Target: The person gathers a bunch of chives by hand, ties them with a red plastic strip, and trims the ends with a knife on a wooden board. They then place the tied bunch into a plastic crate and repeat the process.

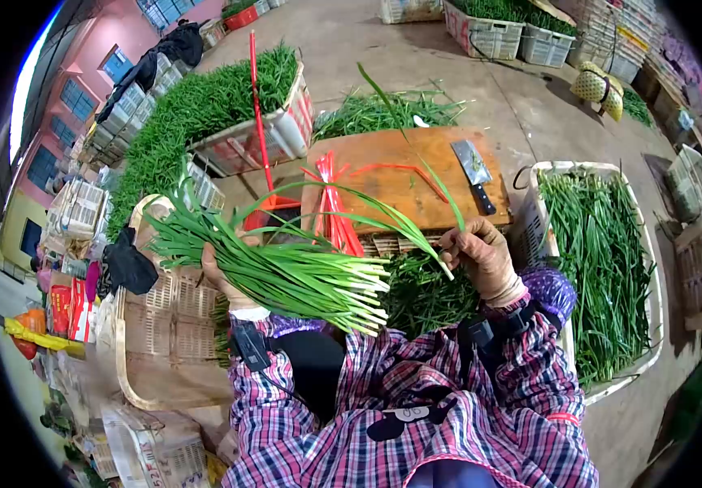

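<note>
My left hand (222, 278) is closed around a thick bunch of garlic chives (302, 272). Their pale stem ends point right and the green leaves fan out to the left. In the fingertips of my right hand (481, 252) is a pinched strand or two of garlic chive (416, 232), with long leaves arching up and back toward the bunch. Behind my hands stands a wooden board (412, 175). On it lie a cleaver (473, 167) with a black handle and a bundle of red ties (334, 203).
A white crate (656, 325) full of chives stands at my right. At the left is a plastic basket (123, 358). Farther off are a heaped crate (286, 126), a red-handled dustpan (260, 122) and loose greens (367, 114) on the floor. Another person (599, 88) bends at the upper right.
</note>
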`<state>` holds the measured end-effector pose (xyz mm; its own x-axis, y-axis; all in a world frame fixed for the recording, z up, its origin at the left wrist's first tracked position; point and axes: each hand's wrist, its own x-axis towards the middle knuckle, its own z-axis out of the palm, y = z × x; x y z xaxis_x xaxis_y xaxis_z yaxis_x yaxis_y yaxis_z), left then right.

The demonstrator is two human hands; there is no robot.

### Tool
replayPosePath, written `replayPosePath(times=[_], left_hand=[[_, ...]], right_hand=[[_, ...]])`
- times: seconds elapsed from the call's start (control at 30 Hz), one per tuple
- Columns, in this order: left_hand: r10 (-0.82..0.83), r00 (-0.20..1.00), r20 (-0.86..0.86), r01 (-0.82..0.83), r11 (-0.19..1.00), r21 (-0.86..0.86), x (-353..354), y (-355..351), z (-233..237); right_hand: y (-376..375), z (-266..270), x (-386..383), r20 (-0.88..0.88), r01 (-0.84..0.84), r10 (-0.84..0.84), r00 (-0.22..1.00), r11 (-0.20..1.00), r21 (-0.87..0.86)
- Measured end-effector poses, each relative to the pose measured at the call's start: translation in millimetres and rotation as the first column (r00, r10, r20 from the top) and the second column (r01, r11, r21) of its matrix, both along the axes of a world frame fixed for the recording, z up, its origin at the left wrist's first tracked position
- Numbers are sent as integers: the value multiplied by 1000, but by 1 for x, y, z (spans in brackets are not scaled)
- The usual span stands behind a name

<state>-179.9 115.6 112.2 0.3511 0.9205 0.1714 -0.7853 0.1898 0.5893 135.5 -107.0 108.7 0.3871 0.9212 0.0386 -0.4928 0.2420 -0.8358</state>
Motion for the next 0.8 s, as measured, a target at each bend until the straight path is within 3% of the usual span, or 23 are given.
replayPosePath(times=[0.03, 0.07, 0.1, 0.23, 0.27, 0.3, 0.43, 0.47, 0.5, 0.57, 0.6, 0.63, 0.7, 0.77, 0.8], left_hand=[[103, 994, -28, -102, 994, 41, 11, -9, 7], [46, 998, -52, -45, 999, 19, 15, -12, 8], [150, 989, 21, -143, 970, -198, 29, -14, 3], [-320, 947, 18, 317, 928, -197, 56, -44, 20], [-228, 973, 44, 232, 950, -209, 74, -48, 18], [-307, 951, 46, 308, 915, -261, 82, -58, 33], [-430, 900, 66, 435, 889, -143, 102, -54, 22], [-468, 867, 173, 494, 852, -172, 106, -49, 11], [-673, 663, 329, 726, 684, -64, 105, -44, 11], [-600, 787, 142, 612, 787, -71, 108, -47, 19], [-663, 705, 250, 697, 713, -74, 107, -44, 23], [-664, 696, 272, 698, 715, -39, 105, -41, 14], [-644, 736, 210, 672, 734, -104, 97, -32, 1], [-600, 766, 232, 628, 775, -70, 100, -37, 4], [-608, 739, 290, 659, 741, -126, 102, -41, 6]], right_hand=[[5, 3, 1, 19, 5, -4, 1000, 1000, -19], [10, 5, 3, 26, -30, 30, 999, 999, 14], [16, 9, 4, 38, -64, 62, 997, 997, 33], [35, 21, 0, 138, -86, 83, 987, 996, 19], [39, 23, -1, 160, -105, 102, 982, 994, 13], [42, 26, -2, 160, -111, 108, 981, 994, 10], [52, 31, -14, 147, -235, 233, 961, 972, 1], [55, 30, -16, 229, -287, 279, 933, 958, 2], [58, 30, -19, 310, -337, 321, 895, 942, -2], [62, 26, -23, 390, -363, 336, 857, 932, -5], [62, 27, -24, 341, -362, 338, 877, 932, 5], [62, 28, -25, 292, -361, 341, 894, 933, 15], [62, 26, -27, 306, -343, 329, 893, 939, -10], [64, 24, -33, 321, -325, 318, 892, 945, -33], [66, 24, -36, 362, -360, 337, 869, 933, -5]])
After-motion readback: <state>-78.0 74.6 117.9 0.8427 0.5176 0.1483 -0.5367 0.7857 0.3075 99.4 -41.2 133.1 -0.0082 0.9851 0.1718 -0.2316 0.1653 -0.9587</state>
